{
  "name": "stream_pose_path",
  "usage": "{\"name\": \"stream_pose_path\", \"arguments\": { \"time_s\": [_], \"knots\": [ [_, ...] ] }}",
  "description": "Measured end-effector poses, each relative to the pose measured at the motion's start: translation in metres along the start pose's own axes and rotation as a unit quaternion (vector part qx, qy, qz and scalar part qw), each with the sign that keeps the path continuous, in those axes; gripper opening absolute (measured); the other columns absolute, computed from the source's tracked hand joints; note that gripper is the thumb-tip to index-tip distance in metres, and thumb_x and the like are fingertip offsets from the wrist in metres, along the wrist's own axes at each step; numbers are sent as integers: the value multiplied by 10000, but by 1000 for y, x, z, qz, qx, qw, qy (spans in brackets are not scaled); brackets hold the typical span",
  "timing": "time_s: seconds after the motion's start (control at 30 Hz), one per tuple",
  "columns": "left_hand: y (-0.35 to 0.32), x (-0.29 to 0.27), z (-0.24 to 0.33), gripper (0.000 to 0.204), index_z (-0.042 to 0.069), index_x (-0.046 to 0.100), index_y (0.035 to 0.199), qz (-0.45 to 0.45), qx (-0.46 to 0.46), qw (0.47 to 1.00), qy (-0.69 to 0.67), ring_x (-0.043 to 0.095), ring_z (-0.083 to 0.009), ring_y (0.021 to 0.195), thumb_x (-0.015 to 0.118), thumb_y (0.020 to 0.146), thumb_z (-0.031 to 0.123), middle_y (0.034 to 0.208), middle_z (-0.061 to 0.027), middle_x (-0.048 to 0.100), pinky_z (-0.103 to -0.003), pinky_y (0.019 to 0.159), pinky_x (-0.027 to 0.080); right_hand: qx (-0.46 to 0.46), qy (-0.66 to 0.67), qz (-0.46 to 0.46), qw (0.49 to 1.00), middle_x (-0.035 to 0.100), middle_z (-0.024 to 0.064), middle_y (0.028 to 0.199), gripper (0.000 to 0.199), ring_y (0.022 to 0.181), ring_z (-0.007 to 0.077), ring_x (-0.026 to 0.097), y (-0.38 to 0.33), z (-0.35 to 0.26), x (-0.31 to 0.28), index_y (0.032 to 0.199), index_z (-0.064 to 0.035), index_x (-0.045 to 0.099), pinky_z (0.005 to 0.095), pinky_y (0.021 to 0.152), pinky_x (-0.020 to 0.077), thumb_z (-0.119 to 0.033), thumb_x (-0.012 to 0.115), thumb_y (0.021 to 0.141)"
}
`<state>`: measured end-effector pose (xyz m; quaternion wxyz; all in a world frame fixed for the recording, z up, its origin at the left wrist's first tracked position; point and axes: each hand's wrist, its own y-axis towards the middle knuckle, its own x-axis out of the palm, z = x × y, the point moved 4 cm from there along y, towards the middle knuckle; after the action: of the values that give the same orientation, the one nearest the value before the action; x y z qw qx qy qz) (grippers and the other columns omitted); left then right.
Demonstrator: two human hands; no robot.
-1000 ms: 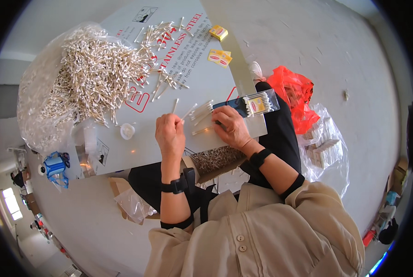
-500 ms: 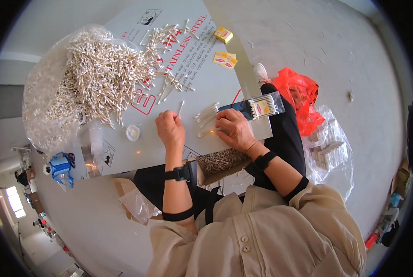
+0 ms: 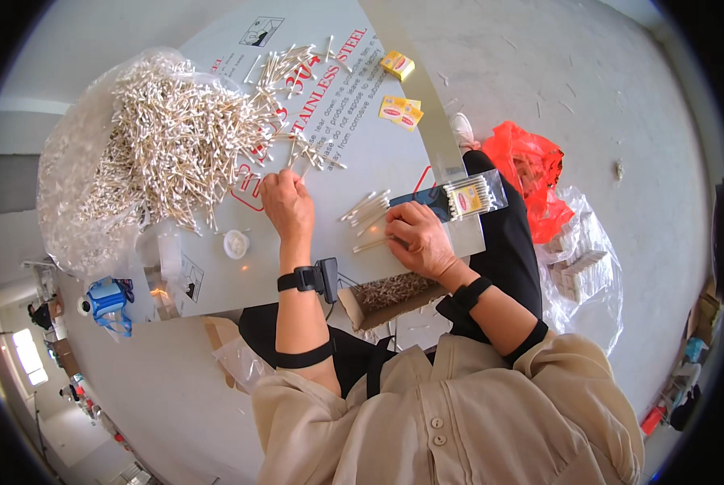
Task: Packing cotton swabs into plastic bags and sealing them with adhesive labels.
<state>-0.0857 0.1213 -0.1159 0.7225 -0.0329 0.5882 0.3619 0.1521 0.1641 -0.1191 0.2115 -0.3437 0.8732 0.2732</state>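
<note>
My left hand (image 3: 289,206) is closed, its fingertips against the near edge of some loose cotton swabs (image 3: 305,153); anything inside its fingers is hidden. A large heap of cotton swabs (image 3: 168,145) spills from a clear plastic bag (image 3: 67,194) at the left. On the table's right side, my right hand (image 3: 418,238) has curled fingers around one end of a cotton swab (image 3: 370,245). A small fan of swabs (image 3: 367,208) lies just beyond its fingertips. Past that hand is a clear packet (image 3: 491,191) with a row of swabs and a yellow card (image 3: 465,200).
Yellow cards (image 3: 401,111) and a yellow stack (image 3: 397,65) lie near the table's far right edge. A small round white container (image 3: 236,244) stands left of my hands. Below the front edge is a cardboard box (image 3: 350,309) of swabs. Red (image 3: 523,162) and clear bags (image 3: 612,283) rest on the floor.
My left hand has moved away from me and slightly left, up to the loose swabs. The swab seen at its fingertips before no longer shows there. My right hand has barely moved.
</note>
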Motion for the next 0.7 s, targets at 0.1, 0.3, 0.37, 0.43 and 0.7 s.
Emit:
{"name": "stream_pose_path", "arguments": {
  "time_s": [0.1, 0.3, 0.37, 0.43, 0.7],
  "knots": [
    [-16, -1, 2, 165, 65, 566, 834, -24, 15, 1000, -3, 533, -332, 882, 684, 744, -7, 855, -106, 555, -448, 779, 445, -8, -2, -6, 1000, 559, 45, 961, 98, 902, 254, 551, 1, -1, 1, 761, -81, 581, 374, 784, 428, -54, 664, 718],
    [-45, 0, 33, 183, 81, 593, 871, -132, 53, 982, -126, 531, -322, 874, 671, 735, -14, 887, -94, 561, -433, 779, 440, -3, -9, 0, 1000, 558, 43, 951, 99, 895, 252, 551, 0, -1, -1, 758, -83, 581, 372, 774, 429, -52, 664, 714],
    [-33, -1, 35, 204, 80, 610, 900, -95, 54, 984, -142, 529, -314, 896, 675, 731, -14, 909, -94, 561, -429, 795, 435, -9, -8, 4, 1000, 557, 44, 947, 102, 889, 252, 551, 0, -1, -1, 758, -83, 580, 371, 769, 429, -53, 664, 711],
    [-14, -2, 38, 227, 78, 626, 928, -60, 56, 984, -158, 527, -306, 918, 679, 727, -13, 932, -94, 561, -425, 811, 430, -10, -6, 1, 1000, 557, 45, 946, 102, 888, 253, 551, 1, -2, 0, 759, -82, 579, 372, 769, 430, -53, 664, 710],
    [21, 11, 50, 143, 87, 643, 861, -112, 185, 976, -32, 498, -251, 950, 645, 752, -6, 927, -42, 559, -401, 832, 407, -5, 1, -2, 1000, 557, 50, 940, 95, 885, 255, 550, 0, 0, 0, 765, -74, 581, 371, 771, 430, -53, 656, 711]
  ]
}}
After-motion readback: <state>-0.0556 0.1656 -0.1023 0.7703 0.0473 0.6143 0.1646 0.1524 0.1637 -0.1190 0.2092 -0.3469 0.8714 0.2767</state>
